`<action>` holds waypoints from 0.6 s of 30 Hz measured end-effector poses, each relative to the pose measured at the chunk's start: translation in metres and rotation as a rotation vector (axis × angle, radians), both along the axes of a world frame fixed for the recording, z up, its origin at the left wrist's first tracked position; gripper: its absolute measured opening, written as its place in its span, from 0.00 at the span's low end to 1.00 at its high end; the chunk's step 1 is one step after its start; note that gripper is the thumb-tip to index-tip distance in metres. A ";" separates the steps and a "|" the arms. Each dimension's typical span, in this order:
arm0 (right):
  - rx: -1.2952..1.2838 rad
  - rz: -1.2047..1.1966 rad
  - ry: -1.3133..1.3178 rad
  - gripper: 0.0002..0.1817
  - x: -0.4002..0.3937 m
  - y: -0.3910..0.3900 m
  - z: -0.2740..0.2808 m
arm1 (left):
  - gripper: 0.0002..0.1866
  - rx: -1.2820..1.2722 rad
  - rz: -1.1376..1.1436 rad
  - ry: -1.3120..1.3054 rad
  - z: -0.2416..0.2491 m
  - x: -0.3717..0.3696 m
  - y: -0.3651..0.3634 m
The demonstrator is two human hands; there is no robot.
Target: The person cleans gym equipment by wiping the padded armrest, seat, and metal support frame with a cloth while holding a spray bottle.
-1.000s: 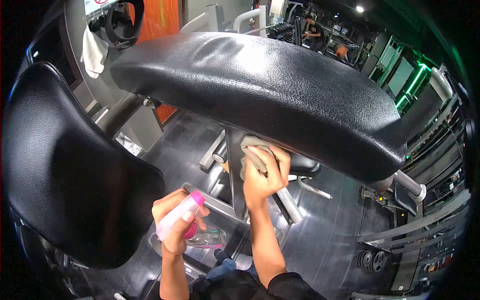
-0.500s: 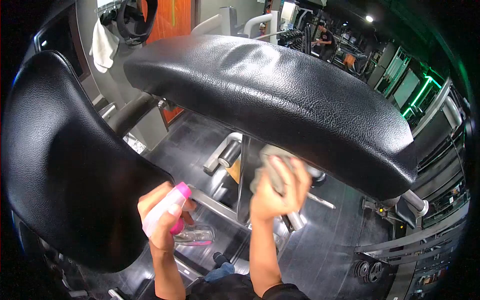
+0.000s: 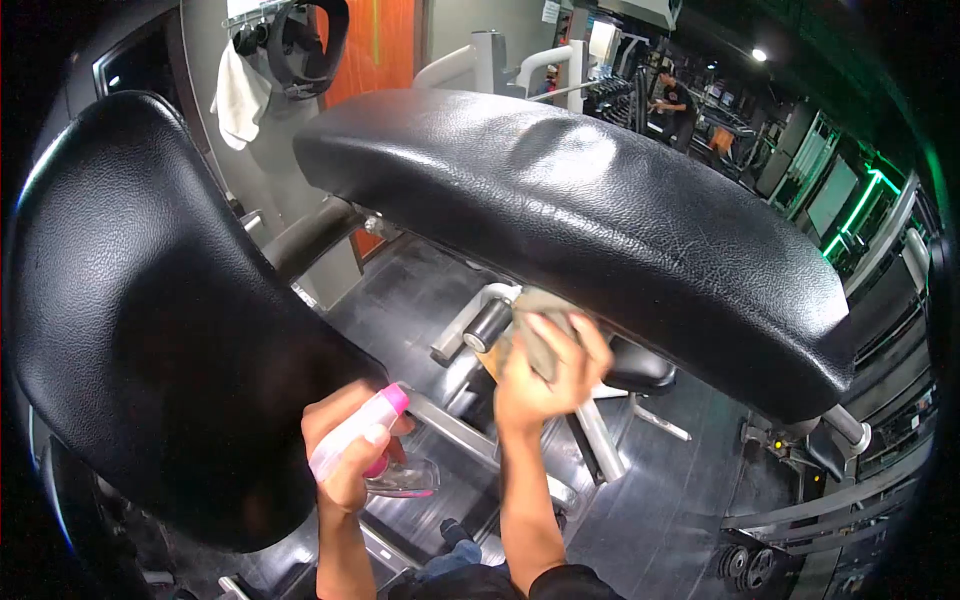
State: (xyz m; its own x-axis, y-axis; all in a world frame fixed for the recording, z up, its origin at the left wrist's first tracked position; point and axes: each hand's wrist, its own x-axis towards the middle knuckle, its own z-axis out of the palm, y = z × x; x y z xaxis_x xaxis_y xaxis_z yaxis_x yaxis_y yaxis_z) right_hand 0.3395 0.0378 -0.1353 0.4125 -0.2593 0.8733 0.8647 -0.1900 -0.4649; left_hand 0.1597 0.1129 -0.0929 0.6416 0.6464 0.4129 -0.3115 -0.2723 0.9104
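My left hand (image 3: 345,450) is wrapped round a spray bottle (image 3: 358,432) with a pink and white head and a clear body, just beside the lower edge of a black padded seat (image 3: 130,300). A greyish cloth (image 3: 535,335) is gripped in my right hand (image 3: 550,375), up against the lower front edge of a long black pad (image 3: 600,220). The fingers of my right hand curl over the cloth and are slightly blurred. A crease shows on top of the pad.
A white towel (image 3: 238,95) hangs at the upper left near an orange door (image 3: 385,60). Metal machine frames (image 3: 450,425) stand below my hands on the dark floor (image 3: 660,500). Weight plates (image 3: 745,567) lie lower right. Another person (image 3: 675,105) is far back.
The view has shifted, so the pads appear further right and slightly lower. My right hand, with the cloth, is further left along the long pad's lower edge. My left hand still holds the bottle.
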 end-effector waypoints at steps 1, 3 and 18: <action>-0.045 0.066 -0.018 0.21 -0.002 0.011 0.006 | 0.25 0.001 0.006 0.002 0.006 -0.003 -0.002; -0.101 0.154 -0.071 0.21 0.001 0.031 0.015 | 0.22 0.099 0.025 0.033 0.021 -0.009 -0.006; -0.179 0.265 -0.066 0.19 0.005 0.076 0.010 | 0.15 0.132 -0.088 0.047 0.009 -0.001 0.013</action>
State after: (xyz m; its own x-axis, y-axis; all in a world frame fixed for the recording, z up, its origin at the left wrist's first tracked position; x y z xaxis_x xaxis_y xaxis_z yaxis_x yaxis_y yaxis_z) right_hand 0.3444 0.1140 -0.1254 0.3865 0.0093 0.9222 0.9220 -0.0278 -0.3861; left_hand 0.1588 0.1259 -0.0836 0.7139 0.5293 0.4585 -0.2969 -0.3642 0.8827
